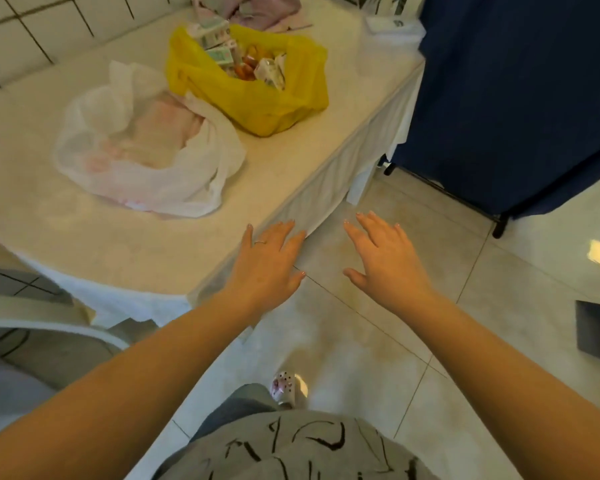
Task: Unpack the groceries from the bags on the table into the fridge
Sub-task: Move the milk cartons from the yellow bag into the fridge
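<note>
Status, left to right: white bag lies slumped and open on the table, with pinkish packs showing through the plastic — it doesn't look emptied. Just right of it and touching its edge, the yellow bag stands open and full: small cartons and packets visible at the mouth, some orange items, labels too small to read. So as far as I can judge, most of the unpacking is left; the fridge is not in view, so I can't say what's already inside. Left hand is over the table's near edge, fingers straight and spread, holding nothing — can't tell if it touches the cloth. Right hand hovers over the tiled floor beside the table, fingers also spread wide, empty. Both bags sit well beyond the hands, so a reach forward and left is needed. Surroundings: a pile of pale fabric at the table's far end, a chair at lower left, a dark blue screen on a black frame to the right. Nothing lies between hands and bags; the screen's foot could snag a step.
</note>
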Demonstrator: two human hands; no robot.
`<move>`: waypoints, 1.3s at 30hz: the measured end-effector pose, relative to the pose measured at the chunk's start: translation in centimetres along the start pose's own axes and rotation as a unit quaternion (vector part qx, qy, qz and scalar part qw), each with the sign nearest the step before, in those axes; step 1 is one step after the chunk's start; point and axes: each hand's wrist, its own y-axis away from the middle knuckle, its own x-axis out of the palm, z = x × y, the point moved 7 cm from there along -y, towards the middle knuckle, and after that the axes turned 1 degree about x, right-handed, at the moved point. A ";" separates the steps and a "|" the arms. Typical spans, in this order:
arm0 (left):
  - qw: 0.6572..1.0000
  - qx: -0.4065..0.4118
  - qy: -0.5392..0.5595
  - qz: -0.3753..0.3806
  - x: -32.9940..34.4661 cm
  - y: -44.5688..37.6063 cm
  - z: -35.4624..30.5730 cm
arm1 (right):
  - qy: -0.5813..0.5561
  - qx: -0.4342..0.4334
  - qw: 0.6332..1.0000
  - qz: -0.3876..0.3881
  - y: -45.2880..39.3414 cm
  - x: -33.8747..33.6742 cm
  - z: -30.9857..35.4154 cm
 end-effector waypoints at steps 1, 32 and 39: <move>1.000 -0.002 0.002 0.001 -0.5 -1.8 0.3 | -0.002 -0.002 1.000 0.004 -1.6 -0.1 -0.8; 0.901 -0.404 0.023 -0.156 -6.3 -35.8 16.3 | -0.027 -0.393 0.919 -0.023 -52.6 -6.3 -10.0; 0.882 -0.426 0.020 -0.202 -8.4 -38.0 23.2 | -0.051 -0.426 0.903 -0.031 -60.4 -7.8 -5.9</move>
